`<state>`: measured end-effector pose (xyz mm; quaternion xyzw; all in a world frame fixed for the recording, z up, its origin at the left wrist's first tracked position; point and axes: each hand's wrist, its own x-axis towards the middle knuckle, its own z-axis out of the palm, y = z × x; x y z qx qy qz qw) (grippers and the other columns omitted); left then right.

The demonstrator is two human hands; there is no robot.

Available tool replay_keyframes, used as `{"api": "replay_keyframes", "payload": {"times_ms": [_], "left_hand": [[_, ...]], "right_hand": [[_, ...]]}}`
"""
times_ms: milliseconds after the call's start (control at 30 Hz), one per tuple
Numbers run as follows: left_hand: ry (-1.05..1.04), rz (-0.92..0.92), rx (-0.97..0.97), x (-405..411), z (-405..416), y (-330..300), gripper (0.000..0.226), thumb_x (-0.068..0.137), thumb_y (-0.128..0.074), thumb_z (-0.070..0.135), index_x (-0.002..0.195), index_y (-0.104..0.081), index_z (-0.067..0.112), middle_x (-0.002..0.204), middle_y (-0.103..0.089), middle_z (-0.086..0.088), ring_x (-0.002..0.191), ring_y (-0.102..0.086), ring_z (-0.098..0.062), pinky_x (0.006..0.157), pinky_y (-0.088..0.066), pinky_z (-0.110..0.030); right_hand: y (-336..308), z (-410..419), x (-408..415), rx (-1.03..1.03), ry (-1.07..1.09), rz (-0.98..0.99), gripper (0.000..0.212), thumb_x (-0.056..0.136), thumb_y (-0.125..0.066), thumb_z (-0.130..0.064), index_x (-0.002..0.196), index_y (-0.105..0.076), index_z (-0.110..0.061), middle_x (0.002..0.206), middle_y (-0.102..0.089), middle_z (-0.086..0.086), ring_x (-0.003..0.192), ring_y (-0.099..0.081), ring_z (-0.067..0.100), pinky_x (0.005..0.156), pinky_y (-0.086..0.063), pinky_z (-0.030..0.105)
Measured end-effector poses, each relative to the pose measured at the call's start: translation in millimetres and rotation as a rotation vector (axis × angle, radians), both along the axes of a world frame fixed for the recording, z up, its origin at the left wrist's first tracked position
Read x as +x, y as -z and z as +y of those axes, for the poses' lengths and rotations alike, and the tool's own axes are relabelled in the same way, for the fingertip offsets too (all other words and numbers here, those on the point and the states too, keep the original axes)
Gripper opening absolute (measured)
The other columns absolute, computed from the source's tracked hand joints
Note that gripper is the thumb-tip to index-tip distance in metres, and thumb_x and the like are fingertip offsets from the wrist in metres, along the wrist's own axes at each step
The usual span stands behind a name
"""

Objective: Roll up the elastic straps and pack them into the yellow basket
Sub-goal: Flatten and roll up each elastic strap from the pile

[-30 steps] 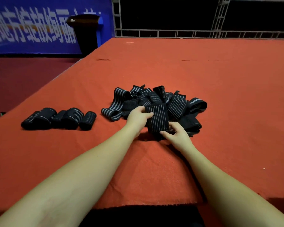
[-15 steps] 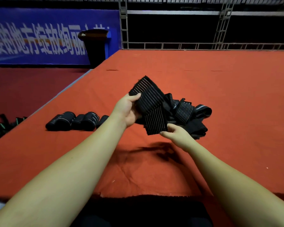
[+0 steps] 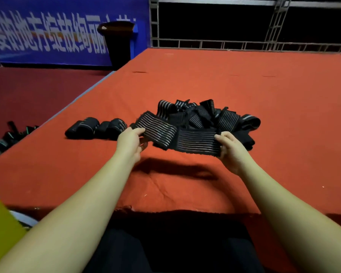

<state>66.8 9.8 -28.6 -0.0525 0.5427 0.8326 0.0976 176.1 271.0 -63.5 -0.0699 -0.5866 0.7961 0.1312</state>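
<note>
Strap (image 3: 187, 139) now stretched flat, left hand (image 3: 130, 143) and right hand (image 3: 231, 149) each with a pinching grip on it.

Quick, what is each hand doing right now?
Left hand: grips one end of the strap.
Right hand: grips the other end.

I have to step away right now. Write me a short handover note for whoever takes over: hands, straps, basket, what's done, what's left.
Left hand pinches one end of a strap; right hand grips the other end. The strap is held flat, above the red cloth, not yet rolled.
Loose straps: a pile just behind the held one.
Done: a few rolled straps in a row to the left of the pile.
Yellow basket: at the lower left edge, off the cloth; its inside is not in view.
Left: roll this strap, roll the pile, pack all rolls into the basket.
</note>
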Motion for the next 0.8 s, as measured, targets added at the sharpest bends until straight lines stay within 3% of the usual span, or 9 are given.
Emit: {"api": "replay_keyframes", "payload": {"times_ms": [67,133,200,367,500,600,667,800], "left_hand": [[-0.019,-0.017,-0.067,-1.0,-13.0,16.0,0.022,0.09,-0.051,0.001,0.081,-0.056,0.02,0.078,-0.063,0.0,0.063,-0.058,-0.013,0.056,-0.041,-0.026],[-0.004,-0.037,-0.124,-1.1,-23.7,29.1,0.022,0.088,-0.048,0.001,0.083,-0.057,0.02,0.079,-0.063,-0.001,0.065,-0.057,-0.016,0.055,-0.044,-0.027],[0.018,-0.042,-0.159,-0.6,-32.4,38.0,0.022,0.088,-0.046,0.001,0.084,-0.056,0.021,0.081,-0.062,0.0,0.067,-0.058,-0.015,0.054,-0.046,-0.026],[0.022,0.04,-0.395,-4.8,-55.8,53.9,0.022,0.084,-0.056,0.005,0.09,-0.065,0.024,0.089,-0.063,0.002,0.076,-0.05,-0.014,0.063,-0.035,-0.027],[-0.018,0.124,-0.462,-8.3,-76.7,65.7,0.027,0.081,-0.067,0.002,0.101,-0.072,0.019,0.085,-0.068,0.0,0.075,-0.055,-0.012,0.072,-0.042,-0.026],[-0.015,0.196,-0.615,-12.1,-91.0,70.7,0.013,0.084,-0.066,0.006,0.088,-0.072,0.016,0.057,-0.054,0.0,0.055,-0.043,-0.013,0.057,-0.031,-0.029],[0.04,0.207,-0.675,-12.1,-95.4,71.4,0.012,0.086,-0.064,0.01,0.085,-0.073,0.018,0.049,-0.054,0.001,0.048,-0.041,-0.014,0.052,-0.028,-0.028],[0.102,0.153,-0.512,-4.5,-96.3,69.1,0.025,0.086,-0.049,0.01,0.084,-0.074,0.013,0.068,-0.07,-0.008,0.053,-0.053,-0.019,0.051,-0.032,-0.026]], "right_hand": [[5.0,9.3,5.5,0.065,0.054,-0.052,0.014,0.096,-0.055,-0.006,0.096,-0.053,-0.019,0.089,-0.064,0.0,0.079,-0.061,0.016,0.07,-0.048,0.032],[10.3,19.4,9.6,0.147,0.052,-0.092,0.026,0.095,-0.055,-0.002,0.117,-0.056,-0.016,0.098,-0.067,0.002,0.085,-0.065,0.016,0.073,-0.05,0.031],[14.8,28.5,14.2,0.263,0.047,-0.152,0.035,0.094,-0.053,0.002,0.125,-0.057,-0.014,0.105,-0.067,0.004,0.09,-0.066,0.017,0.076,-0.051,0.031],[13.2,41.7,35.5,0.346,-0.023,-0.261,0.038,0.09,-0.039,0.01,0.106,-0.064,-0.014,0.086,-0.064,0.004,0.071,-0.059,0.014,0.057,-0.046,0.027],[14.7,63.7,49.1,0.536,-0.025,-0.3,0.026,0.093,-0.051,0.004,0.1,-0.065,-0.017,0.088,-0.061,0.004,0.078,-0.055,0.018,0.068,-0.042,0.033],[9.2,72.7,55.8,0.83,0.086,-0.306,0.013,0.088,-0.07,-0.014,0.094,-0.069,-0.025,0.1,-0.064,-0.004,0.088,-0.058,0.013,0.084,-0.042,0.03],[8.1,73.0,57.3,0.873,0.122,-0.281,0.013,0.086,-0.073,-0.015,0.09,-0.069,-0.026,0.099,-0.068,-0.005,0.087,-0.059,0.009,0.086,-0.042,0.029],[11.2,68.7,62.6,0.844,0.113,-0.257,0.016,0.087,-0.072,-0.011,0.09,-0.064,-0.024,0.09,-0.072,-0.004,0.078,-0.059,0.003,0.08,-0.044,0.029]]}}
